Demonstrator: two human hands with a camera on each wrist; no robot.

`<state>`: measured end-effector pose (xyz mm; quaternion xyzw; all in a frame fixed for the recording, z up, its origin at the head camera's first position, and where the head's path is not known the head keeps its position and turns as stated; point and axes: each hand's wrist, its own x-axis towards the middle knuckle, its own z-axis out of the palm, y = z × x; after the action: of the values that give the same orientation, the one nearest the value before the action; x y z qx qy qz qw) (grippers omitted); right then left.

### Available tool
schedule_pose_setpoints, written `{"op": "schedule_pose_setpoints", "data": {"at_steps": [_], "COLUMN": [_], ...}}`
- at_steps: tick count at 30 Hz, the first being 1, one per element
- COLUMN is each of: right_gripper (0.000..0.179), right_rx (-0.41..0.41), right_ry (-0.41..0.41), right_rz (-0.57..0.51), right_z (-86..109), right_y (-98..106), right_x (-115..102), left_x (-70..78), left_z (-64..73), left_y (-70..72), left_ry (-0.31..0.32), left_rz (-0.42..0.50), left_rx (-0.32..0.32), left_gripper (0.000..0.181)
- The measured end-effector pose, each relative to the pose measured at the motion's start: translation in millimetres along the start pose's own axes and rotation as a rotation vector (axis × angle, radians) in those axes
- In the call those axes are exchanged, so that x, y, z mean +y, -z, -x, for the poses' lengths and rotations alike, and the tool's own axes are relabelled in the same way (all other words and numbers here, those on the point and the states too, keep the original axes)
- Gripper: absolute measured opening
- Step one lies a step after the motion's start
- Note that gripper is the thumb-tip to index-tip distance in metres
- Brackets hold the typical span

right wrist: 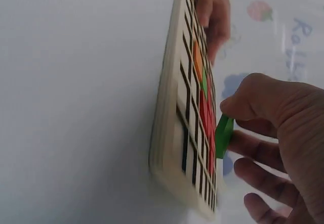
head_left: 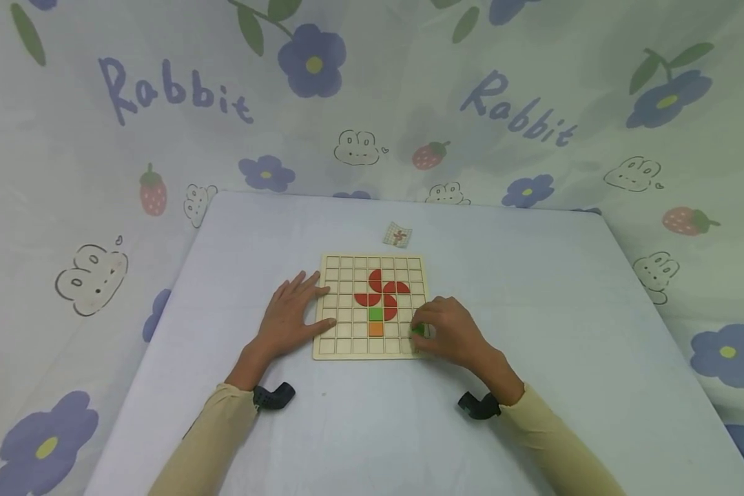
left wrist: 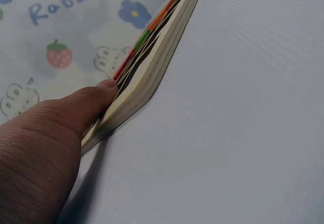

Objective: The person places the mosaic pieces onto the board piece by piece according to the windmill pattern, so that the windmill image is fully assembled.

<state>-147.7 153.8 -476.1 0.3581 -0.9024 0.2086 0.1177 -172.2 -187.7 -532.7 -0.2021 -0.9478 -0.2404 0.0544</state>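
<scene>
A pale wooden grid board [head_left: 341, 346] lies flat in the middle of the white table. Several red curved pieces [head_left: 367, 300] form a pinwheel on it. Below them sit a green square [head_left: 376, 314] and an orange square [head_left: 376, 329]. With fingers spread, my left hand [head_left: 290, 313] rests on the board's left edge; its thumb [left wrist: 93, 102] lies on the rim in the left wrist view. Between thumb and index finger, my right hand [head_left: 451, 332] pinches a green piece [right wrist: 224, 136] over the board's lower right squares. The piece's full outline is partly hidden by the fingers.
A small card [head_left: 397, 235] printed with a red pinwheel pattern lies just beyond the board. Behind the table [head_left: 254, 234] hangs a cloth [head_left: 384, 89] with flowers, rabbits and strawberries. Dark bands with cameras [head_left: 275, 396] are on both wrists.
</scene>
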Motion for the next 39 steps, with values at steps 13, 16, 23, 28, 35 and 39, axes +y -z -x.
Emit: {"op": "schedule_pose_setpoints", "data": {"at_steps": [13, 16, 23, 28, 35, 39], "right_gripper": [0.007, 0.007, 0.008, 0.01, 0.015, 0.014], "right_rx": [-0.033, -0.066, -0.107, -0.116, -0.192, -0.217], "right_ry": [0.262, 0.254, 0.26, 0.238, 0.221, 0.183], "right_rz": [-0.093, -0.069, -0.063, -0.094, -0.047, -0.058], "right_z": [-20.7, -21.5, -22.3, -23.4, -26.1, -23.2], "right_y": [-35.3, -38.8, -42.3, -41.7, -37.8, -35.2], "right_x": [-38.7, -42.0, -45.4, -46.6, -46.8, -45.8], "left_x": [0.9, 1.1, 3.2, 2.5, 4.0, 6.0], "left_z": [1.6, 2.1, 4.2, 4.9, 4.1, 2.7], "left_y": [1.5, 2.8, 7.5, 9.6, 9.0, 7.2], "left_ry": [0.004, 0.006, 0.012, 0.007, 0.004, -0.005], "left_rz": [0.006, 0.004, 0.007, 0.008, 0.022, 0.028], "left_rx": [-0.004, -0.008, -0.007, 0.002, 0.018, 0.008], "left_gripper": [0.071, 0.071, 0.07, 0.07, 0.069, 0.068]}}
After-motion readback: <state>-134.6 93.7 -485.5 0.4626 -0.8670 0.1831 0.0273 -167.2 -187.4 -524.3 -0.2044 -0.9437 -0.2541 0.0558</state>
